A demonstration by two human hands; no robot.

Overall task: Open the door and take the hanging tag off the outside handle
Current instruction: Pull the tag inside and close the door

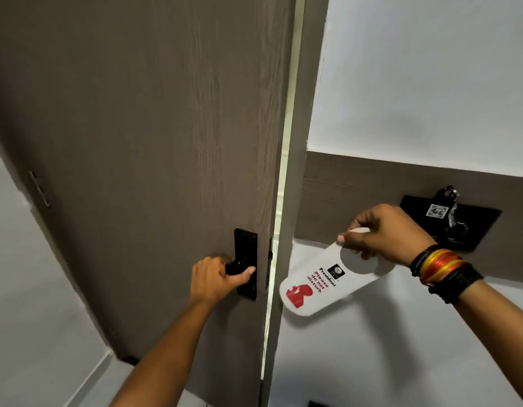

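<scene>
A grey-brown wooden door (137,142) fills the left half, standing a narrow gap away from its frame (295,171). My left hand (216,282) is closed around the black inside handle (245,264) on its black plate. My right hand (383,235) pinches the top loop of a white hanging tag (319,292) with red "Please do not disturb" lettering. The tag is held in the air to the right of the door edge, tilted down to the left. The outside handle is hidden behind the door.
On the brown wall panel (357,195) to the right sits a black card holder (451,221) with a key and a numbered fob in it. White wall lies above and below the panel. A door hinge (38,189) shows at the left.
</scene>
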